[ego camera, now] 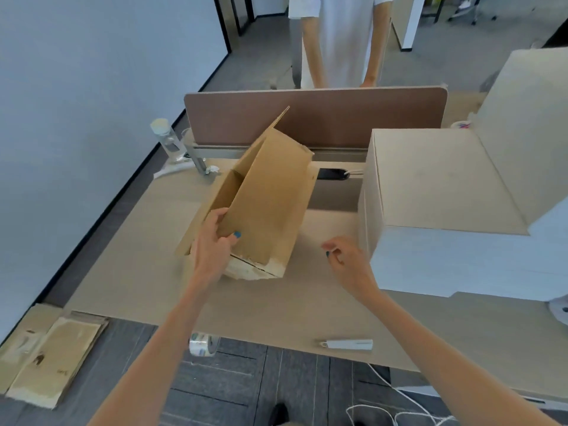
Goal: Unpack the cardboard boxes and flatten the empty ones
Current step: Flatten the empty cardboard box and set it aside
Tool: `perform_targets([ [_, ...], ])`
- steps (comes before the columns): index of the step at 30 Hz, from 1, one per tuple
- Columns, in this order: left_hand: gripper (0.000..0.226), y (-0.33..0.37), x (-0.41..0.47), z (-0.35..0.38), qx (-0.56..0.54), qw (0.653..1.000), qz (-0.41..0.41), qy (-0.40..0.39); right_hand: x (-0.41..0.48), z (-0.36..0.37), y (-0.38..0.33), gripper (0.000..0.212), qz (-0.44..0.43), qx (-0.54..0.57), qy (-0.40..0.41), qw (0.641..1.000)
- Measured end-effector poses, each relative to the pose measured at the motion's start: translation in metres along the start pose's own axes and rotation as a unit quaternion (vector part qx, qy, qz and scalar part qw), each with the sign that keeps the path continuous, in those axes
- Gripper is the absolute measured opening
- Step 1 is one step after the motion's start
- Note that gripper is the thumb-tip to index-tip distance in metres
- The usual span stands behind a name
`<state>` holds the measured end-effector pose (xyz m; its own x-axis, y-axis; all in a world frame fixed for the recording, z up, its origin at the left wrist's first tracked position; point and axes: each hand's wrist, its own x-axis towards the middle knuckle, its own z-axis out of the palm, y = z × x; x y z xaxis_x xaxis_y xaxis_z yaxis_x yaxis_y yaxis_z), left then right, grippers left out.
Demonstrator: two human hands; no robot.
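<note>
The left hand (215,244) grips the near-left edge of a brown corrugated cardboard box (270,195), with the fingers tucked inside the wall and the thumb (its nail painted teal) pressed flat on the outer face. The right hand (344,256) hovers just right of the box and touches nothing, its fingers loosely curled and empty.

The box sits in the middle of the pale wood-tone counter (276,312), tipped up and skewed out of square. Its long axis runs from near to far and leans slightly right. The near end rests on the counter and shows a ragged, whitish seam of torn tape. The open interior faces left, with one flap trailing down at the near left and another rising thin and straight at the far end.

Just right of the right hand is a large pale matte cardboard box (430,179), its broad lid flap raised to the right. On the near edge of the counter lie a glossy clear roll of packing tape (204,344) to the left and a slim white utility knife (347,344) to the right.

At the far left stands a clear bottle with a pale cap (167,139), beside a brown divider panel (307,118) that runs along the far edge. On the floor at the near left lie flattened cardboard pieces (52,364). Beyond the panel stands a person in a white shirt (338,41).
</note>
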<state>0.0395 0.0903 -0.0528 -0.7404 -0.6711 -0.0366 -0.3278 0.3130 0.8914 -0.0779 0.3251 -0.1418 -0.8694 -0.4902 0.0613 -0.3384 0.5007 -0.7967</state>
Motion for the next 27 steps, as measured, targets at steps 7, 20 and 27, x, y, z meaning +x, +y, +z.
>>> perform_targets([
  [7, 0.044, 0.005, 0.036, -0.065, -0.187, 0.981, -0.047, -0.035, 0.027, 0.052, -0.031, 0.040, 0.160, 0.090, -0.007, 0.983],
  [20, 0.026, -0.065, 0.105, -0.103, -0.381, 0.897, -0.208, -0.083, 0.056, 0.073, -0.059, 0.086, 0.243, 0.341, -0.025, 0.908],
  [27, 0.022, -0.110, 0.103, -0.095, -0.461, 0.834, -0.281, -0.113, 0.068, 0.066, -0.081, 0.076, 0.232, 0.346, 0.052, 0.908],
])
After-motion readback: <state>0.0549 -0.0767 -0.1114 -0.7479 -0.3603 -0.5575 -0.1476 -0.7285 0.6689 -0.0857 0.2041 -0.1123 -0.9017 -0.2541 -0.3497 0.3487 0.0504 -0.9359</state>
